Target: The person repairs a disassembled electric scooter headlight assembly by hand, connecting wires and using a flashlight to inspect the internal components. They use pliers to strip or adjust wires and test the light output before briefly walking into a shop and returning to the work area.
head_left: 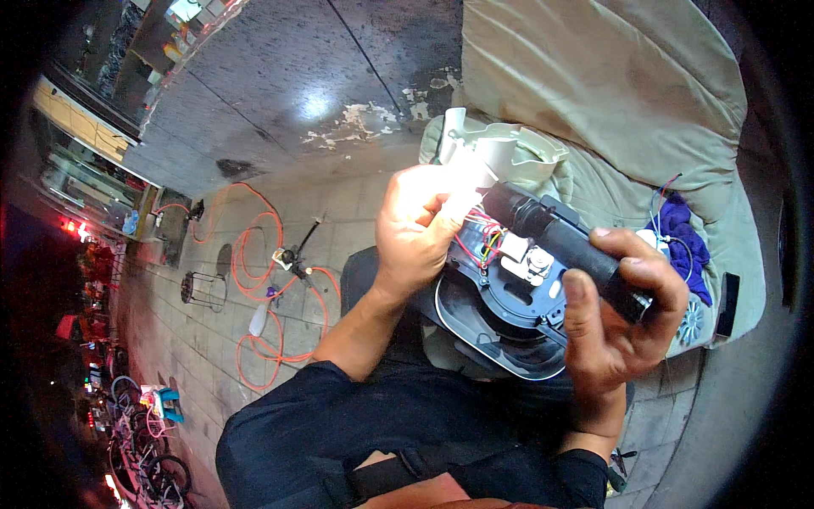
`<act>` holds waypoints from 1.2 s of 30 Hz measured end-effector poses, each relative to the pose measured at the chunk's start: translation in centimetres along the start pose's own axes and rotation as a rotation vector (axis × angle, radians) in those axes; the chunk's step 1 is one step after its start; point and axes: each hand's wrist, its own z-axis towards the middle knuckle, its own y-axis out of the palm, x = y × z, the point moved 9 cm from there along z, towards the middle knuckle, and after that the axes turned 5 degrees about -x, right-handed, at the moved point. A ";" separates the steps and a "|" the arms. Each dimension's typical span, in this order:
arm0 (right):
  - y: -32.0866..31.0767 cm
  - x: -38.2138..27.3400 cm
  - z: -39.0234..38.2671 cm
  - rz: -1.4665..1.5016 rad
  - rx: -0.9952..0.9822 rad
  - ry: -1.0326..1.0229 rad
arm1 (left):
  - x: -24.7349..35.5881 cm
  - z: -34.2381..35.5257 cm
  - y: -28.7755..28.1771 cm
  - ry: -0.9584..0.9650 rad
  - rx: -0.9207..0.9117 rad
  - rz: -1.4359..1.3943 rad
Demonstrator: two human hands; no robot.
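My left hand [415, 237] is closed on something washed out by glare, beside the front end of a black cylindrical torch [551, 229]. My right hand [619, 331] grips the torch by its rear part, tilted across an opened appliance body [500, 339] of dark plastic. Inside that body lie red, yellow and other wires [479, 240] and a small white component [530, 265]; the torch and both hands hide part of it. Behind my left hand, a cream plastic housing [534, 155] rests on the padded khaki seat [593, 68].
Purple cloth [682, 220], a white finned disc [689, 318] and a black phone-like slab [727, 305] lie on the seat's right. Leftward, an orange hose [280, 356] coils on paving beside a metal stool [203, 288]. Bicycles [148, 441] stand far left; a scuffed wall [280, 76] rises behind.
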 end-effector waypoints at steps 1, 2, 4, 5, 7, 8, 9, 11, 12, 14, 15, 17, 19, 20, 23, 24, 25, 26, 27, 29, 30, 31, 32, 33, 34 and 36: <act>-0.5 0.2 0.1 -0.021 0.020 0.015 | -0.1 0.3 0.3 -0.016 -0.004 0.018; -0.9 0.3 0.3 -0.042 0.040 0.031 | -0.3 0.5 0.5 -0.032 -0.008 0.036; -1.5 1.0 0.3 0.033 0.110 0.087 | -0.8 0.8 0.7 -0.081 -0.017 0.133; -1.7 1.3 0.4 0.043 0.125 0.105 | -0.9 1.1 1.0 -0.091 -0.030 0.171; -1.9 1.8 0.6 0.038 0.127 0.118 | -0.9 1.5 1.4 -0.084 -0.036 0.202; -2.0 1.9 0.8 0.017 0.115 0.112 | -1.1 1.6 1.7 -0.099 -0.036 0.191; -2.0 2.1 0.9 0.000 0.106 0.106 | -1.1 1.7 1.8 -0.113 -0.039 0.185; -2.2 2.9 0.9 0.055 0.122 0.124 | -0.7 1.9 2.3 -0.130 -0.055 0.237; -2.2 3.2 0.9 0.086 0.133 0.132 | -0.2 2.0 2.5 -0.133 -0.068 0.299; -2.3 3.8 0.9 0.092 0.137 0.147 | -0.3 2.1 2.7 -0.129 -0.072 0.303; -2.3 4.1 0.9 0.094 0.142 0.154 | -0.8 2.0 2.6 -0.122 -0.062 0.247; -2.3 4.5 0.9 0.098 0.151 0.167 | -1.3 1.9 2.4 -0.123 -0.064 0.205; -2.4 4.7 0.9 0.131 0.161 0.178 | -1.6 2.0 2.4 -0.136 -0.091 0.229; -2.5 4.8 0.9 0.148 0.166 0.183 | -1.6 2.0 2.4 -0.141 -0.094 0.252; -2.6 5.1 1.0 0.143 0.159 0.170 | -1.4 1.9 2.4 -0.146 -0.099 0.278; -2.5 5.1 1.0 0.148 0.160 0.176 | -1.4 1.9 2.4 -0.140 -0.099 0.254; -2.5 5.2 1.0 0.153 0.160 0.181 | -1.4 1.9 2.4 -0.133 -0.100 0.229; -2.4 5.2 1.1 0.158 0.161 0.187 | -1.3 1.9 2.4 -0.124 -0.098 0.240; -2.5 5.2 1.1 0.157 0.163 0.186 | -1.1 1.8 2.4 -0.115 -0.096 0.250; -2.6 5.4 1.0 0.155 0.168 0.184 | -0.9 1.9 2.5 -0.081 -0.095 0.273; -2.6 5.3 1.0 0.157 0.167 0.183 | -0.9 1.9 2.4 -0.057 -0.094 0.288; -2.6 5.3 1.1 0.159 0.167 0.182 | -0.8 1.9 2.4 -0.033 -0.093 0.303; -2.6 5.3 1.1 0.161 0.166 0.180 | -1.0 1.9 2.3 -0.048 -0.084 0.279; -2.6 5.2 1.2 0.160 0.169 0.177 | -1.2 1.9 2.3 -0.064 -0.074 0.254; -2.7 5.2 1.2 0.161 0.172 0.174 | -1.4 1.8 2.3 -0.080 -0.064 0.229; -2.7 5.1 1.2 0.167 0.176 0.165 | -1.2 1.8 2.3 -0.067 -0.064 0.256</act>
